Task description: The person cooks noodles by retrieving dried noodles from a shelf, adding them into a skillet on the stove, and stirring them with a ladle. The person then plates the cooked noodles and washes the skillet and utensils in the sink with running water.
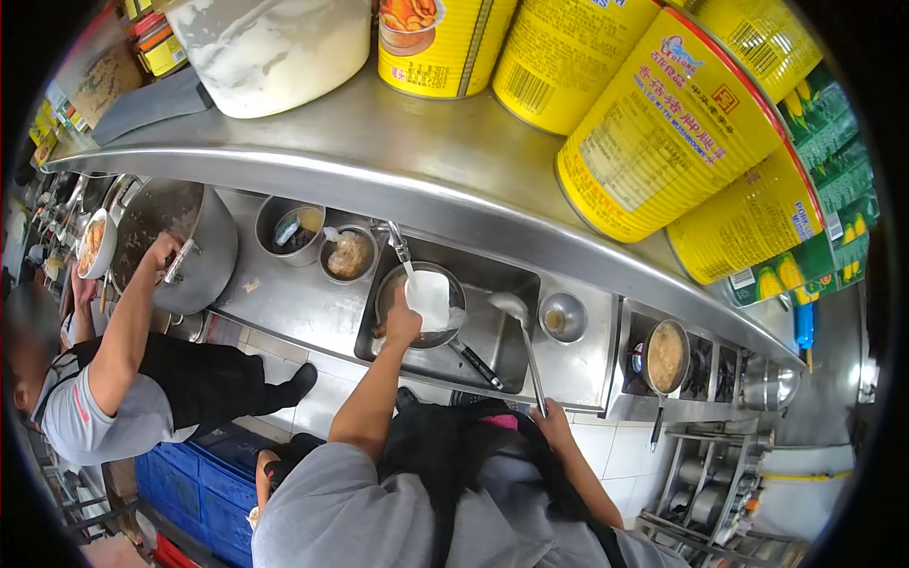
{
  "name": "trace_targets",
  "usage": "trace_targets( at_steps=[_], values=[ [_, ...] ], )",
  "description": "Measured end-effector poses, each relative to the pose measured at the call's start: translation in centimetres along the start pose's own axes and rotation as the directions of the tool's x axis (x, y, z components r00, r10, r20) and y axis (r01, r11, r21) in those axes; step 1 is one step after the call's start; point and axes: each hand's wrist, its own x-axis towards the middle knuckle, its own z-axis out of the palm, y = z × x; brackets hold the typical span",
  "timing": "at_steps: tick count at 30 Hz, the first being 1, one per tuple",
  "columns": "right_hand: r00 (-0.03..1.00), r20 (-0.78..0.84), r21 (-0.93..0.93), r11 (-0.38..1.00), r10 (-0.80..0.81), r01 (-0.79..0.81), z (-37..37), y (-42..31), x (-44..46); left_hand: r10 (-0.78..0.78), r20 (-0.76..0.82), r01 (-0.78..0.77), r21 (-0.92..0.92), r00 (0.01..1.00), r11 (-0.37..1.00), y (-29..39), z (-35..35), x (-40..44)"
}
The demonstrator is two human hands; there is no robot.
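My left hand (405, 320) is closed on the edge of a white rectangular container (432, 301), tilted below the faucet (398, 248). Under the container, a frying pan (386, 289) rests in the sink (488, 352), its black handle (475, 364) pointing down to the right. My right hand (552, 426) is wrapped round the long handle of a ladle (512, 305), whose bowl lies over the sink. A small metal bowl (564, 317) with a little yellowish liquid sits on the counter to the sink's right.
On the stove stands a pan of pale brown food (667, 355). Left of the sink are two metal containers (290, 232) (348, 254) with contents. A co-worker at left grips a large pot (204, 246). Large yellow cans (663, 133) line the shelf above.
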Motion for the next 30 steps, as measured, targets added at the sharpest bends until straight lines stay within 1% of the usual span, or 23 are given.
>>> trace_targets(
  at_steps=[1,2,3,4,5,6,7,8,10,12,13,15,16,17,18,19,21,22,24,25,27,30],
  values=[
    [0.996,0.085,0.024,0.999,0.031,-0.033,0.5,-0.2,1.6,0.0,-0.001,0.0,0.003,1.0,1.0,-0.5,0.3,0.5],
    [0.984,0.169,0.044,0.997,0.058,-0.066,0.7,-0.9,3.2,0.059,-0.058,-0.053,0.093,0.997,0.994,-1.6,1.1,1.5],
    [0.972,0.201,0.155,0.976,0.121,-0.154,0.5,-3.7,4.2,0.121,-0.108,-0.1,0.183,0.987,0.978,-2.2,1.6,2.0],
    [0.954,0.239,0.258,0.936,0.18,-0.241,0.4,-7.1,5.2,0.12,-0.109,-0.099,0.181,0.987,0.978,-1.8,1.4,1.9],
    [0.952,0.262,0.34,0.909,0.155,-0.242,0.4,-9.1,6.3,0.045,-0.038,-0.042,0.062,0.998,0.997,-1.0,1.0,1.6],
    [0.951,0.282,0.42,0.874,0.129,-0.243,0.5,-10.9,7.6,0.012,0.003,-0.012,0.001,1.0,1.0,-0.3,0.8,1.2],
    [0.944,0.31,0.424,0.873,0.111,-0.242,0.6,-12.8,9.3,-0.02,0.043,0.022,-0.057,0.999,0.998,0.4,0.5,0.8],
    [0.936,0.339,0.429,0.87,0.096,-0.244,0.8,-14.5,10.9,-0.023,0.046,0.027,-0.098,0.999,0.995,0.7,0.4,0.4],
    [0.945,0.319,0.377,0.905,0.072,-0.197,2.2,-16.4,14.6,-0.029,0.052,0.036,-0.139,0.998,0.99,2.4,-0.7,-1.3],
    [0.928,0.336,0.337,0.9,0.158,-0.275,4.2,-18.0,18.0,0.049,0.018,-0.046,-0.117,0.999,0.992,6.0,-3.0,-3.7],
    [0.927,0.341,0.333,0.902,0.155,-0.273,5.7,-17.9,19.8,0.045,0.013,-0.043,-0.119,0.999,0.992,6.9,-3.8,-4.3],
    [0.9,0.414,0.278,0.921,0.14,-0.271,8.8,-17.5,22.9,0.071,0.039,-0.063,-0.187,0.997,0.98,7.3,-4.7,-4.7],
    [0.897,0.42,0.273,0.924,0.137,-0.269,9.4,-17.9,23.4,0.078,0.045,-0.067,-0.21,0.996,0.975,6.9,-4.9,-4.6],
    [0.898,0.401,0.288,0.906,0.182,-0.312,10.0,-18.4,23.8,0.228,-0.063,-0.234,-0.104,0.972,0.967,5.9,-4.7,-4.1],
    [0.896,0.384,0.303,0.885,0.226,-0.353,10.7,-18.8,24.1,0.381,-0.152,-0.382,0.022,0.912,0.924,5.2,-4.8,-3.8],
    [0.895,0.39,0.3,0.889,0.219,-0.348,10.4,-20.5,23.4,0.376,-0.161,-0.377,0.024,0.912,0.926,5.0,-5.1,-3.6],
    [0.841,0.422,0.365,0.785,0.339,-0.5,8.5,-24.8,20.7,0.476,-0.155,-0.476,0.04,0.866,0.878,4.7,-5.7,-3.4],
    [0.839,0.427,0.358,0.789,0.336,-0.499,9.4,-24.7,20.9,0.47,-0.163,-0.47,0.041,0.867,0.882,4.5,-5.9,-3.4],
    [0.846,0.367,0.3,0.811,0.387,-0.502,11.9,-23.0,22.1,0.404,-0.074,-0.403,0.027,0.912,0.915,4.2,-6.1,-3.4],
    [0.845,0.37,0.295,0.814,0.386,-0.5,12.8,-22.6,22.4,0.412,-0.065,-0.406,0.091,0.909,0.909,3.4,-5.7,-3.2],
    [0.896,0.254,0.071,0.917,0.363,-0.392,14.5,-21.9,22.7,0.398,-0.047,-0.392,0.109,0.916,0.914,4.1,-6.1,-4.1],
    [0.915,0.213,0.044,0.933,0.342,-0.358,16.7,-20.8,22.8,0.379,-0.012,-0.374,0.137,0.925,0.917,4.2,-6.4,-4.9]
  ],
)
